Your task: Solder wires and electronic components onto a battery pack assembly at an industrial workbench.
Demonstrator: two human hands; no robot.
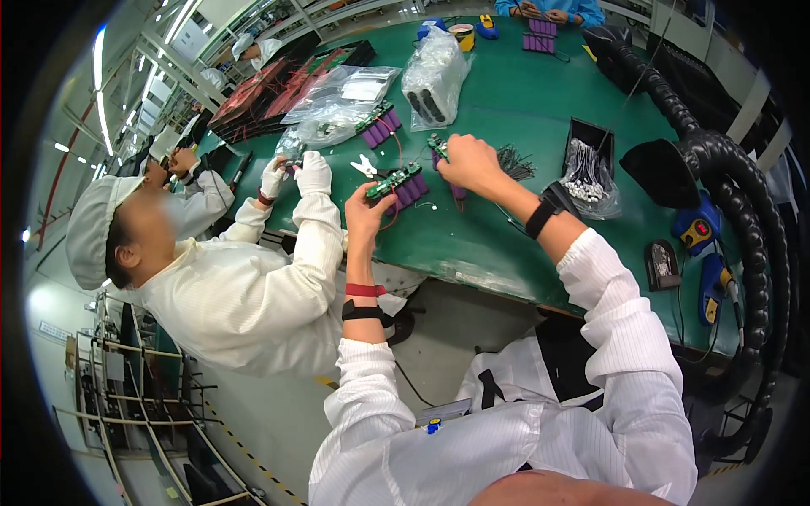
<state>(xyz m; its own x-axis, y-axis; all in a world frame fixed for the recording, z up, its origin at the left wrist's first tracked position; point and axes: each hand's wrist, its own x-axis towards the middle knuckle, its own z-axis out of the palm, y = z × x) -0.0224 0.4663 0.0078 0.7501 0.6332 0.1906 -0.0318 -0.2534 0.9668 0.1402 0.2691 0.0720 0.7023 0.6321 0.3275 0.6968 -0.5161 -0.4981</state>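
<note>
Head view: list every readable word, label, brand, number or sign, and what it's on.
None can be read.
Blue-and-yellow box: red display, too small to read.
Wall sign: too small and blurred.
Purple battery pack in the left hand: any marks too small to tell.
</note>
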